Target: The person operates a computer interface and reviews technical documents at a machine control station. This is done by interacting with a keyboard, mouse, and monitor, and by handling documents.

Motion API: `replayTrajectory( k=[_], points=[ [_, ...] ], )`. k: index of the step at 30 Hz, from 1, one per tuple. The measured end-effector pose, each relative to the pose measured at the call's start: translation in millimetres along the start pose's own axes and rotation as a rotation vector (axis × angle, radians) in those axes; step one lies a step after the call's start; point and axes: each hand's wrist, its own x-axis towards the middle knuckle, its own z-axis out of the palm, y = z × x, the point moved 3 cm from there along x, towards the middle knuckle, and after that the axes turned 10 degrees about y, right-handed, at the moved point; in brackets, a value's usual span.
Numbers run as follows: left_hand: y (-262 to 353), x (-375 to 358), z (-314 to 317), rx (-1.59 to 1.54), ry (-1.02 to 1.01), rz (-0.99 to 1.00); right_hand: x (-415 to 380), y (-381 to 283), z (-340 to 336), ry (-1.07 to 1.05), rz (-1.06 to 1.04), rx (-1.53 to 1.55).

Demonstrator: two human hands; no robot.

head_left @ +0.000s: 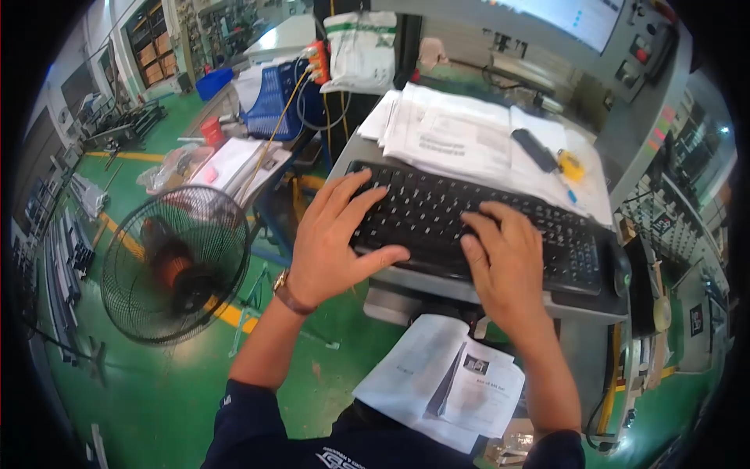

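Green workshop floor [156, 391] with yellow lines, standing fan [176, 264], shelving [152, 51]

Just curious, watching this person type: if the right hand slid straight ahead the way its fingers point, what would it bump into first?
Beyond the black keyboard it rests on, the right hand would probably first meet the stack of papers lying behind the keys, though depth is hard to judge.

The black keyboard [469, 223] lies flat on a grey shelf, tilted slightly rightward in view — keys upward (white lettering, too small to read) — its middle partly covered by both hands.
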Motion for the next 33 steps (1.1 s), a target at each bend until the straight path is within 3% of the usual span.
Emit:
replayTrajectory(
  k=[12, 33],
  points=[
    [-1, -6, 1, -0.018, 0.0, -0.042, -15, 21, -19, -0.041, 0.094, -0.097],
    [0, -5, 2, -0.01, -0.046, -0.064, -35, -15, -12, 0.027, -0.062, 0.093]
  ],
)
